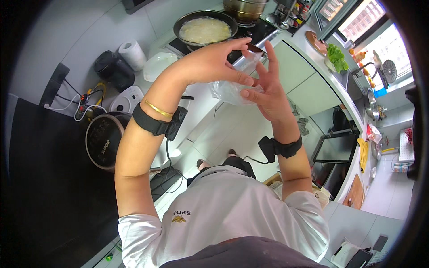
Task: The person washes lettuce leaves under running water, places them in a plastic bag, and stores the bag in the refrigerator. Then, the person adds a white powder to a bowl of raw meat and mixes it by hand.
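My left hand [221,60], with a gold bracelet and a black strap on its arm, pinches a thin clear plastic bag [228,92]. My right hand [269,88] is at the same bag from the other side, its thumb against the plastic and its fingers spread. The crumpled bag hangs between both hands, above the counter's front edge and the floor. Just beyond my left hand, a black frying pan [177,31] on the hob holds pale, frothy contents [206,30]. Whether the bag contains anything cannot be made out.
A metal pot [244,10] stands behind the pan. Left are a translucent container [160,67], a paper towel roll [132,53], a black canister [113,69] and a Supor cooker [104,142]. Lettuce [336,57] lies on the right counter. A frosted door [336,147] stands ajar below.
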Demonstrator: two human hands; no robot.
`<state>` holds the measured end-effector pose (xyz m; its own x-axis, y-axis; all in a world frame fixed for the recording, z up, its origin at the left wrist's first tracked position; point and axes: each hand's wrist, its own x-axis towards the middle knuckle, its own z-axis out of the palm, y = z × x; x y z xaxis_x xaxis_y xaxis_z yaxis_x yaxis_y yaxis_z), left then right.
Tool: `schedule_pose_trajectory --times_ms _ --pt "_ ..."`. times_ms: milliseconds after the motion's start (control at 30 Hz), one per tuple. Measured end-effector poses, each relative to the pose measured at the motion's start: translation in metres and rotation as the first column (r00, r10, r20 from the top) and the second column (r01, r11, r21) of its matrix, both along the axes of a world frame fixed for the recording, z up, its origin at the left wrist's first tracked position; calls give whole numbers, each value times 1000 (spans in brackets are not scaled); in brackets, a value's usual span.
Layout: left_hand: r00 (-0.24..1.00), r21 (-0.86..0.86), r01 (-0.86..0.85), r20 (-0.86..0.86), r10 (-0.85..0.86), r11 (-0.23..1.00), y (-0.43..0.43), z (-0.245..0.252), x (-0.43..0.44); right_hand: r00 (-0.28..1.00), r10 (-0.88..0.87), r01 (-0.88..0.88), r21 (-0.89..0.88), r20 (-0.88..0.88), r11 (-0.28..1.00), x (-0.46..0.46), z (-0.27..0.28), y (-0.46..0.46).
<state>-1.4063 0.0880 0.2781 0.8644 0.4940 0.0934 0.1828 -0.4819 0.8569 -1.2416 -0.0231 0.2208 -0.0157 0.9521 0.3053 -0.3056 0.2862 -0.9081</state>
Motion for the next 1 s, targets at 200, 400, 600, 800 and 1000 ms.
schedule_pose_trajectory --times_ms 200,400,600,800,1000 --pt "988 109 128 74 -137 986 -29 -25 37 994 106 -107 -83 -21 991 63 -23 -24" --pt "978 216 141 124 -170 966 -87 -72 152 999 33 -32 -133 5 991 166 -64 -76" --pt "978 127 -91 199 64 988 -132 -138 276 992 -119 107 -215 -41 971 285 -113 -149" --pt "936 -237 -155 277 220 959 -155 -168 381 949 -316 311 -242 16 919 346 -161 -193" --pt "913 -297 -154 322 251 942 -146 -172 454 959 -276 224 -439 -59 870 383 -202 -215"
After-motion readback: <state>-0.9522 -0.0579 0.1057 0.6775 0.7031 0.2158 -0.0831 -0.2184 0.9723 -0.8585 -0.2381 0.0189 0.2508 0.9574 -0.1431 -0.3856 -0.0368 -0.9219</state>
